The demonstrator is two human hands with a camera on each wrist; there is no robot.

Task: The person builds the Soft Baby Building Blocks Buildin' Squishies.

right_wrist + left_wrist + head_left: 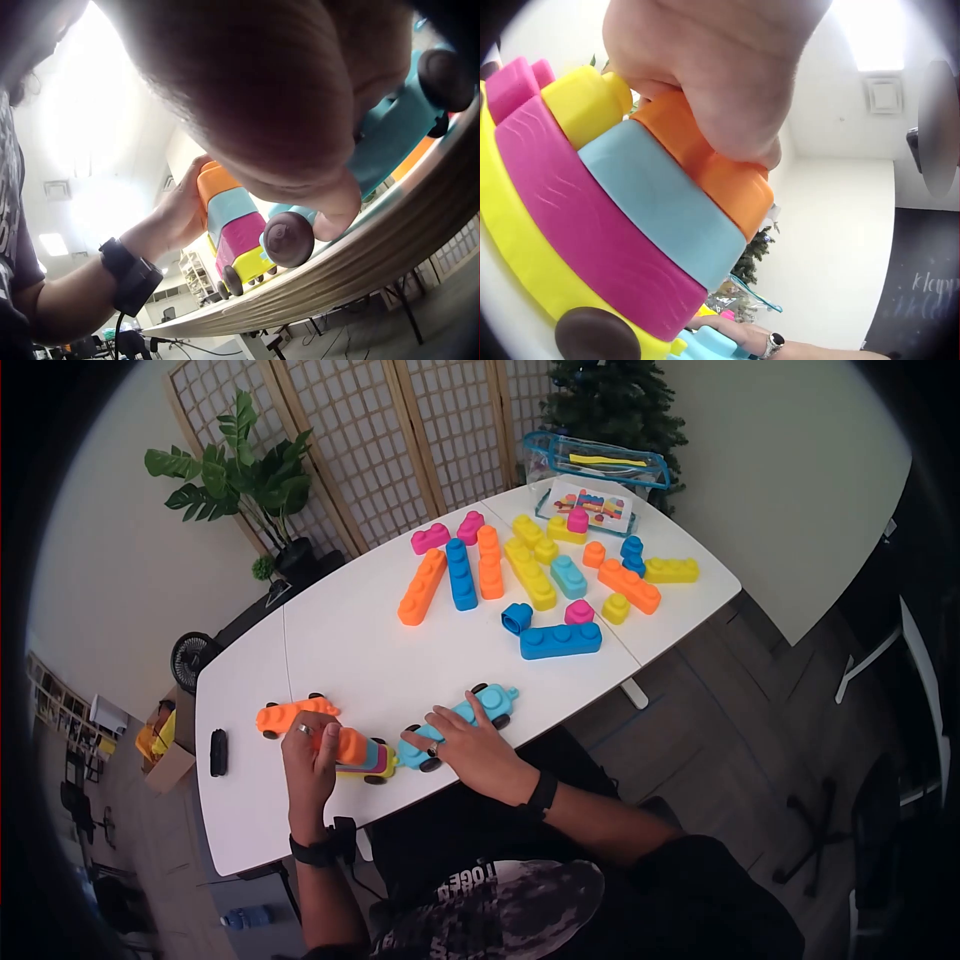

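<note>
At the table's near edge a yellow wheeled base [532,277] carries stacked toy building blocks: a magenta block [592,217], a turquoise block [664,206], and an orange block [735,191] on top. My left hand [310,760] grips that orange block. A yellow block [585,105] sits beside it on the magenta layer. To the right, end to end with the yellow base, is a turquoise wheeled base [493,700]. My right hand [482,758] holds this one from above, fingers spread along it and fingertips down over its side. An orange wheeled base [285,716] stands just beyond my left hand.
Loose blocks lie across the far half, including a blue block [560,641], a long orange block [422,588] and a yellow block [530,573]. A picture card [590,505] and a clear zip bag [600,460] are behind them. A black case [219,752] lies at the left edge.
</note>
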